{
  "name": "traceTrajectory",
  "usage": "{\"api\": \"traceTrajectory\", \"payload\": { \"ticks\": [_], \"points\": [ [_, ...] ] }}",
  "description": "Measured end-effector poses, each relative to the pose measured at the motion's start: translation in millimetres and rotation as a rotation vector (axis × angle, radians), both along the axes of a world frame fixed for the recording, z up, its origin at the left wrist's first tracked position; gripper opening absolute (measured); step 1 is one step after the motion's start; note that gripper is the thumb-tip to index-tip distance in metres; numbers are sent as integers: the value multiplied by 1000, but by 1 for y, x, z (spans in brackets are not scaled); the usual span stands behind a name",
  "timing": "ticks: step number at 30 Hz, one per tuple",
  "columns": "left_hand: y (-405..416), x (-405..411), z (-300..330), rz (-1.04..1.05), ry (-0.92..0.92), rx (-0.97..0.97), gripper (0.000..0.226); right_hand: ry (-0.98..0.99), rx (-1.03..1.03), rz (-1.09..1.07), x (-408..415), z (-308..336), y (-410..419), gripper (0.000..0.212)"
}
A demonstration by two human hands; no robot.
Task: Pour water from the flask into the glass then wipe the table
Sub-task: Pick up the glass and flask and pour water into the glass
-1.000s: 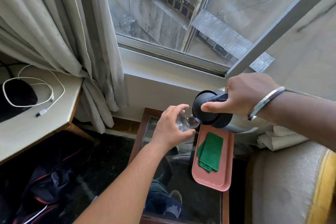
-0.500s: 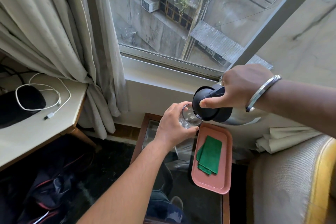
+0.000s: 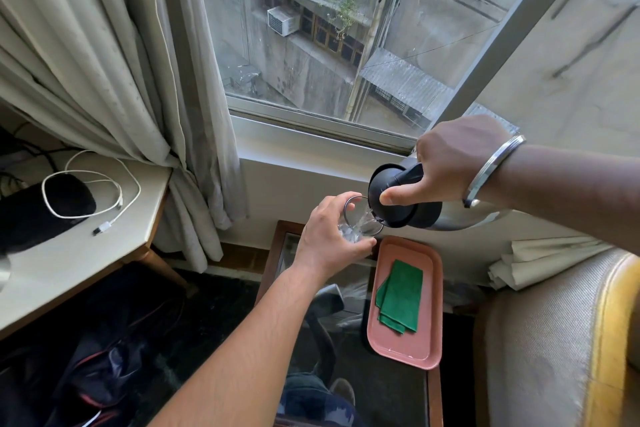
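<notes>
My left hand point(image 3: 329, 236) grips a clear glass point(image 3: 360, 224) and holds it up above the glass-topped table point(image 3: 277, 246). A steel flask point(image 3: 408, 204) with a black top is tipped sideways in my right hand point(image 3: 446, 170), its spout over the glass rim. Water runs from the spout into the glass. A folded green cloth point(image 3: 400, 296) lies on a pink tray point(image 3: 405, 347) at the table's right side, below the flask.
A white desk point(image 3: 69, 253) at left carries a black object and a white cable point(image 3: 104, 204). Curtains point(image 3: 121, 62) hang beside the window. A beige and yellow armchair point(image 3: 554, 340) stands at right. Dark bags lie on the floor at lower left.
Water now flows into the glass. The flask has tipped further and both hands sit a little higher against the window sill as the view tilted up.
</notes>
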State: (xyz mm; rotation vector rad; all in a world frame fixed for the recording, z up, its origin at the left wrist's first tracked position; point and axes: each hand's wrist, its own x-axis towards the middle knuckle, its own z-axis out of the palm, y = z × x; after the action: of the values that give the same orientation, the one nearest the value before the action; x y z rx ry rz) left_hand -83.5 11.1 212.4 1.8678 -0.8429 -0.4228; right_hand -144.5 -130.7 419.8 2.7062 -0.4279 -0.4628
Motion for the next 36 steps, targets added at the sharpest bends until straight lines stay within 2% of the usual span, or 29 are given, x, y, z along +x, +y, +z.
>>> {"api": "traceTrajectory", "payload": {
  "ticks": [36],
  "points": [
    [-14, -17, 10, -16, 10, -23, 71, -9, -122, 112, -9, 14, -1, 86]
  ]
}}
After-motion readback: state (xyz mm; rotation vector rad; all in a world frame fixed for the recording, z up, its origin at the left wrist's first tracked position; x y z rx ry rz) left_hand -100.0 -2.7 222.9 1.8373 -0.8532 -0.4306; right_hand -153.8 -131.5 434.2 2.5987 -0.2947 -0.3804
